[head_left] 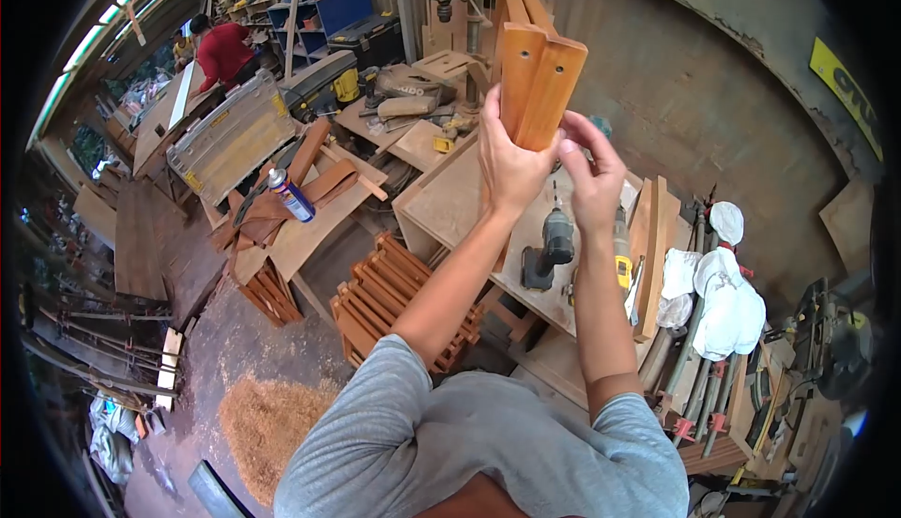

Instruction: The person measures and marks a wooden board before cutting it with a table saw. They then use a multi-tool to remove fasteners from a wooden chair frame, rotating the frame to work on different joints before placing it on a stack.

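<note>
Raised in front of me is a varnished wooden frame piece (542,77), made of orange-brown slats joined at the end. Two dark screw heads or holes show on its end face. My left hand (514,163) is wrapped around its lower part. Close by the wood's lower right edge, my right hand (595,169) has its thumb and fingers curled together; whatever sits between them is too small to make out. Below the hands, a dark cordless drill (556,241) stands on the workbench (450,201). A second drill with yellow parts (622,260) is partly hidden behind my right forearm.
Similar varnished wooden pieces (375,307) are stacked low on the left. A blue spray can (291,196) stands on a board beside wood offcuts. Sawdust (272,434) is heaped on the floor. Bar clamps with white cloths (730,307) stand right. A person in red (225,53) works far left.
</note>
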`<state>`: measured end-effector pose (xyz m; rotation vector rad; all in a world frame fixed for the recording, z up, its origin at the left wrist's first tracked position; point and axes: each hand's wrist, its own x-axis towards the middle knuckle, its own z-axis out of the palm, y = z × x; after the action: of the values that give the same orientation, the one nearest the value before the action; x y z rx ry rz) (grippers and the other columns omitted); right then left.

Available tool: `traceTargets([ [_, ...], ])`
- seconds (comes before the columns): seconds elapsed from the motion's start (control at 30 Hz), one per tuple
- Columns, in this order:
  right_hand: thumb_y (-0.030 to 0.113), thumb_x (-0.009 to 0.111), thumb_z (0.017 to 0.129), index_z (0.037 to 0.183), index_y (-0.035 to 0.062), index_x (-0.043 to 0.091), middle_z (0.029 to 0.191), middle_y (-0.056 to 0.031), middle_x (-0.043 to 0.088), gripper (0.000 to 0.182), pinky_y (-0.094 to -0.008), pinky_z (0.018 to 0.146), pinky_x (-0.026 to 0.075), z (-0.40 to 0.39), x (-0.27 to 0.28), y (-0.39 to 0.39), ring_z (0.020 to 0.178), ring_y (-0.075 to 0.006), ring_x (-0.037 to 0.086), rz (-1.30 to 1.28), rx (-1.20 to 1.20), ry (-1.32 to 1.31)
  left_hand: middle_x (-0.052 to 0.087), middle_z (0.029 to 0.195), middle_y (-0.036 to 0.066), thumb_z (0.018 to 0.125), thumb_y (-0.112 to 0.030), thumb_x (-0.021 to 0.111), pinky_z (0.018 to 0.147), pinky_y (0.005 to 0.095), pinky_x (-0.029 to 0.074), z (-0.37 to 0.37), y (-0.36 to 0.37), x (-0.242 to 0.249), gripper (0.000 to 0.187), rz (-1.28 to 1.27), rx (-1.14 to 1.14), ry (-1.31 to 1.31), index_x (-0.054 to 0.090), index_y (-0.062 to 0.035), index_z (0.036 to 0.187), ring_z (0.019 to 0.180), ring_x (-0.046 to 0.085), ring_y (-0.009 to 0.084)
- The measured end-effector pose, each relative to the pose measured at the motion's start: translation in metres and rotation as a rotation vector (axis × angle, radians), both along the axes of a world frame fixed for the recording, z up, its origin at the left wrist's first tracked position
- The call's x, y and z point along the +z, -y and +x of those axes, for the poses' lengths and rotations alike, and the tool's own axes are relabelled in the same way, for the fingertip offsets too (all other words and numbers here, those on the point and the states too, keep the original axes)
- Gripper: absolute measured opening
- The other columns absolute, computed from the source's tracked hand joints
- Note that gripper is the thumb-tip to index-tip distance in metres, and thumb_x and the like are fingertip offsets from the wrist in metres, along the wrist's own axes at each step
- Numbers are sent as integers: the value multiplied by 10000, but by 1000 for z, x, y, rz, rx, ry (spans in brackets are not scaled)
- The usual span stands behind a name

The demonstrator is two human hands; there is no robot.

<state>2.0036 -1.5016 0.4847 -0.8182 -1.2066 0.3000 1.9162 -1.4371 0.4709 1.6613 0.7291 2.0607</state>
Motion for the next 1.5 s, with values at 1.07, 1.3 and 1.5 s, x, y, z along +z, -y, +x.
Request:
traceTargets([
  [1.07,161,761,877,1095,-15,703,888,-80,652,286,-285,760,507,-29,-12,-31,799,-148,603,54,-216,37,481,1393,180,785,-159,835,1002,378,465,-11,-6,-11,951,-52,-69,-9,239,-13,1512,1227,544,260],
  [1.3,154,755,878,1081,-13,705,891,-81,653,268,-292,769,504,-35,-14,-37,809,-157,606,77,-215,51,505,1366,221,771,-232,837,1016,423,453,-16,-10,-13,946,-46,-83,60,272,16,1489,1238,542,329],
  [1.5,105,696,917,1128,-5,695,986,-86,672,238,-300,796,521,-29,-31,-55,881,-152,626,71,-161,-20,518,1356,255,751,-246,838,1053,431,434,-16,-12,-9,951,-43,-194,167,292,33,1479,1269,534,354],
])
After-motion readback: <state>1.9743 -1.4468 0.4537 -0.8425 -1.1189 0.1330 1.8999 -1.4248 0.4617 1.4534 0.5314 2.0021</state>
